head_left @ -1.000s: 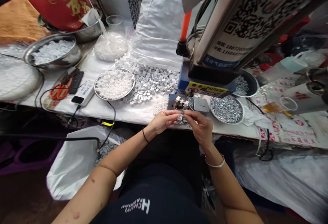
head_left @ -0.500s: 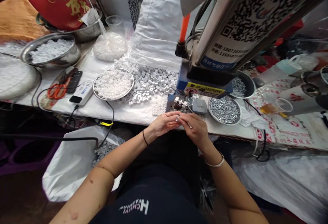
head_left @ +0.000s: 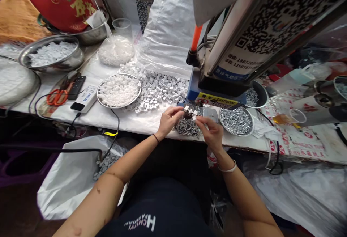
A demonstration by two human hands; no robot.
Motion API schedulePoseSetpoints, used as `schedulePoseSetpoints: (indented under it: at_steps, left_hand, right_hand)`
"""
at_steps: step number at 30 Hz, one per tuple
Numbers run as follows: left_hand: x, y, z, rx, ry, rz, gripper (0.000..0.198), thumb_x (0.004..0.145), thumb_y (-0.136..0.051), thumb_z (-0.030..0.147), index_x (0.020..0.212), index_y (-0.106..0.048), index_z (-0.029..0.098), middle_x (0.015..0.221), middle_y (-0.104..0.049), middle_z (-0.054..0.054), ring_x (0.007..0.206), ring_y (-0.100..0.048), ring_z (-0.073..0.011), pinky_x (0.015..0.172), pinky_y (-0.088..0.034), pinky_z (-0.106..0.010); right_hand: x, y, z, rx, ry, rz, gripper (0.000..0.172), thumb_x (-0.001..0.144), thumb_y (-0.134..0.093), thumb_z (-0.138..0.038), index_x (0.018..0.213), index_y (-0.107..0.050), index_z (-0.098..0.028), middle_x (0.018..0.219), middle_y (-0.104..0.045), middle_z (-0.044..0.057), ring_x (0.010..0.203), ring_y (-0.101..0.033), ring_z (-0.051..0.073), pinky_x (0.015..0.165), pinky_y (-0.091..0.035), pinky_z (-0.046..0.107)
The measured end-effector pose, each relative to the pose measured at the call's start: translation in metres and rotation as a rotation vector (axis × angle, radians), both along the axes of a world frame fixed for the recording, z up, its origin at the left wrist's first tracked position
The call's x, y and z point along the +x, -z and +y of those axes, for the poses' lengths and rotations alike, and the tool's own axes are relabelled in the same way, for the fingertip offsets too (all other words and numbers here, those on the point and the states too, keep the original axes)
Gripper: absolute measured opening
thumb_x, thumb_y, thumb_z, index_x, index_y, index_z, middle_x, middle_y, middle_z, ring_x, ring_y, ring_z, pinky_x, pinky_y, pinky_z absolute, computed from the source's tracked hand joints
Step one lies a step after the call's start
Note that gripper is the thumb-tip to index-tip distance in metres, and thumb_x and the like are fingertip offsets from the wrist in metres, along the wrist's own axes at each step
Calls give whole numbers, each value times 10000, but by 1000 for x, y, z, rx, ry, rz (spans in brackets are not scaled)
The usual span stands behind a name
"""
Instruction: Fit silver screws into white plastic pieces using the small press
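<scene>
I've got the left hand [head_left: 170, 120] and right hand [head_left: 211, 132] over the bench [head_left: 121, 119] front edge, fingers clamped on a small white block [head_left: 190, 111].

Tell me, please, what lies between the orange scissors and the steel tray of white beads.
A white corded power bank and a black remote, in the head view.
</scene>
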State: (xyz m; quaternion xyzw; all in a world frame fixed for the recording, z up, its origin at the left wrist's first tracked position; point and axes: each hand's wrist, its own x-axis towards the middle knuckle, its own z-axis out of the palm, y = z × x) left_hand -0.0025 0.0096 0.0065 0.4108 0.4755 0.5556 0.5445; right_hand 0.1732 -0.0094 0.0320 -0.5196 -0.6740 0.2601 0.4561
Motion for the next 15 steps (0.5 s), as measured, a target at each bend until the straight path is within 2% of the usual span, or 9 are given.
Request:
schedulePoseSetpoints:
  at_steps: [1, 3, 6, 10, 15]
  left_hand:
    - [1, 2, 10, 58, -4, 21, 286, 725, -685, 340, 966, -709, 187, 1040, -682, -59, 972, -605, -173, 856, -454, -265]
    - [3, 7, 29, 100, 96, 19, 290, 745, -660, 349, 982, -711, 189, 1043, -689, -57, 1000, -600, -180, 886, -444, -275]
    - [6, 15, 45, 110, 246, 17, 287, 762, -638, 362, 968, -722, 180, 956, -714, -52, 914, -620, -175, 858, -449, -281]
    - [5, 21, 50, 125, 274, 48, 277, 751, -651, 355, 955, -730, 186, 947, -718, -48, 877, -621, -177, 830, -450, -280]
    - [4, 22, 51, 145, 266, 42, 268, 759, -647, 347, 960, -731, 191, 993, -712, -55, 948, -620, -191, 874, -438, -281]
  right_hand:
    - [1, -1, 9, -14, 63, 29, 144, 784, -640, -330, 874, -713, -244, 895, -734, 25, 844, -681, 196, 795, -545, 352]
    - [1, 0, 28, -41, 127, 52, 160, 773, -641, -344, 853, -718, -229, 882, -738, 25, 834, -683, 198, 794, -536, 346]
    - [-1, 1, 47, -106, 89, 10, 171, 762, -637, -346, 814, -727, -211, 830, -743, 24, 787, -687, 199, 759, -530, 331]
    - [-5, -1, 52, -115, 16, -77, 176, 761, -639, -337, 816, -735, -200, 833, -745, 36, 780, -686, 206, 749, -521, 329]
    - [-6, -3, 48, 8, -27, -189, 148, 799, -610, -317, 833, -729, -237, 823, -741, 19, 760, -675, 194, 698, -507, 302]
